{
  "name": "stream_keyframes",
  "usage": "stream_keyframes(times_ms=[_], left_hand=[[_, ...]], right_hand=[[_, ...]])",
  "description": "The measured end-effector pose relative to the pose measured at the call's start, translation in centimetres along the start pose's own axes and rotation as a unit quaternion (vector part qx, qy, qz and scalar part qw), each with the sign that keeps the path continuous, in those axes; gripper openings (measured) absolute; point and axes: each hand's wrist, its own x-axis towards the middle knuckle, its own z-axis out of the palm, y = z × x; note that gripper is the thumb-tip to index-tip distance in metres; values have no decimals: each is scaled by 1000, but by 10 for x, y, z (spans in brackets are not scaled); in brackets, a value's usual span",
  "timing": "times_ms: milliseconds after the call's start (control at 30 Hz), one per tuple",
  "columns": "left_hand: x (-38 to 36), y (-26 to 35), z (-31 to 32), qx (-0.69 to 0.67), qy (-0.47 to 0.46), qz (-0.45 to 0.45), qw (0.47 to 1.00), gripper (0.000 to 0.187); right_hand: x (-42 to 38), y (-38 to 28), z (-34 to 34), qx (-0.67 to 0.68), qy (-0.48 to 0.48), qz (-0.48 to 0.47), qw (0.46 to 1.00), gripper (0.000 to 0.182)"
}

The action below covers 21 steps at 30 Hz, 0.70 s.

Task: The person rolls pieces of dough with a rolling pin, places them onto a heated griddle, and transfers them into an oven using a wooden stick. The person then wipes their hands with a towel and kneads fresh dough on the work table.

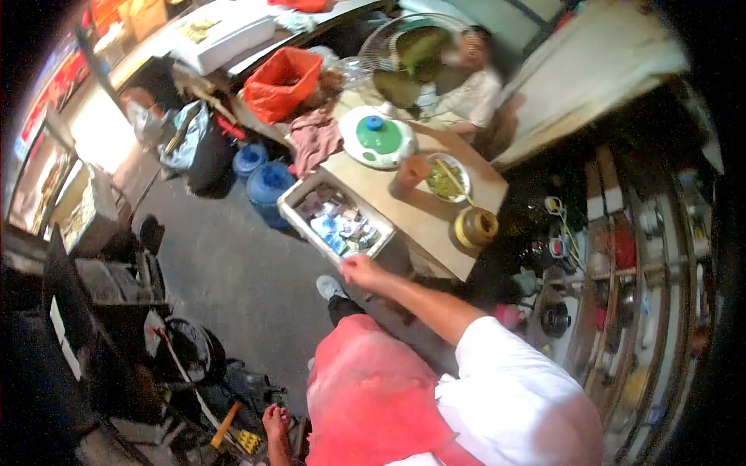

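Observation:
My right hand (361, 272) is stretched out, its fingers closed, at the near corner of a white box (293, 211). Whether it grips the rim or a small thing is too small to tell. Inside the box lie many paper notes (342, 225), some blue, some brownish. Low in the view hangs my left hand (277, 421), fingers curled in; what they hold, if anything, cannot be made out. Beside the box, a wooden table (365, 186) bears a green-and-white lidded pot (379, 138), a reddish cup (410, 172), a plate of green food (447, 180) with chopsticks and a brown-yellow jar (475, 227).
A person (474, 93) sits beyond the table, near a large fan (412, 58). Blue water jugs (270, 190) and a red bag (284, 84) stand left of the table. Shelves with small goods (622, 264) line the right; a dark bucket (190, 349) is lower left.

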Motion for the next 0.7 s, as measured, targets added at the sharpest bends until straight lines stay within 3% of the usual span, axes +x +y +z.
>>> stream_keyframes(times_ms=[33, 67, 100, 133, 167, 200, 233, 267, 300, 333, 400, 467, 567, 600, 667, 700], left_hand=[[-11, -3, 0, -10, 17, -9, 1000, 25], [-17, -2, 5, -30, 23, -22, 999, 25], [-15, 4, 17, -47, 22, -32, 998, 24], [0, -20, 19, -112, 85, -54, 989, 23], [-9, -12, 31, -113, 93, -59, 987, 23], [-28, 1, 45, -85, 105, -76, 988, 21], [-42, 14, 53, -53, 117, -96, 987, 20], [-27, -28, 42, -79, 108, -111, 985, 20], [-51, 14, 68, -60, 104, -96, 988, 21], [-59, 30, 83, -45, 101, -101, 989, 20], [-71, 29, 107, -42, 111, -124, 985, 19], [-70, 20, 125, -135, 113, -71, 982, 20], [-85, 46, 152, -98, 93, -102, 986, 25], [-83, 34, 146, -84, 56, -67, 993, 27], [-84, 42, 152, -119, 82, -73, 987, 27], [-80, 61, 167, -156, 96, -73, 980, 27]], right_hand=[[47, 14, 3, 100, -18, -43, 994, 18], [47, -47, -7, 46, 43, -34, 997, 18], [80, -56, -10, 101, 62, -39, 992, 19], [110, -73, -21, 125, 45, -16, 991, 23], [142, -81, -23, 219, 91, -17, 971, 23], [170, -94, -26, 244, 130, -18, 961, 38], [181, -122, -36, 301, 134, 23, 944, 40], [209, -125, -46, 307, 113, 60, 943, 48], [240, -115, -52, 307, 132, 37, 942, 44], [255, -123, -62, 255, 157, 93, 950, 38], [282, -132, -70, 281, 223, 118, 926, 34], [319, -120, -79, 408, 239, 86, 877, 39], [349, -123, -86, 355, 301, 126, 876, 23], [355, -125, -84, 353, 298, 130, 877, 23], [358, -131, -75, 276, 347, -79, 893, 21], [302, -184, -74, 298, 146, -41, 942, 24]])
